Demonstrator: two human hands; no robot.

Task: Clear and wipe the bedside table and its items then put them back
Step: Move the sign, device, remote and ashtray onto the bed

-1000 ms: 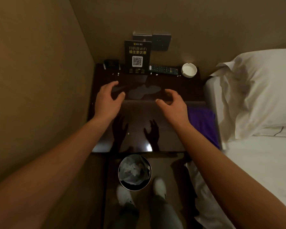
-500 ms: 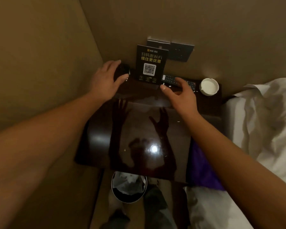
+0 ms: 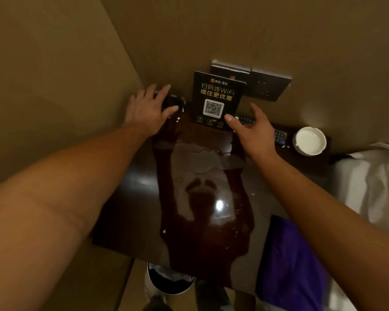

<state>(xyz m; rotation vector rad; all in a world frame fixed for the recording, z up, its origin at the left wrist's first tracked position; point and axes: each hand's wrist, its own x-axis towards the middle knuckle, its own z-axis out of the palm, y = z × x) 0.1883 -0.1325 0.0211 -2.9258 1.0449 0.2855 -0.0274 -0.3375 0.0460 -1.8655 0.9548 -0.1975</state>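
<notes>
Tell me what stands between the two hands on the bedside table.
The black WiFi sign stands upright between the left hand and right hand, seen in the head view.

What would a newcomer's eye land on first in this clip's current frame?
Probably the black WiFi sign with its QR code, standing at the back of the glossy dark bedside table. Both hands reach toward it: the left hand rests on a small dark object in the corner, the right hand hovers over the remote. A white ashtray sits at the far right.
</notes>
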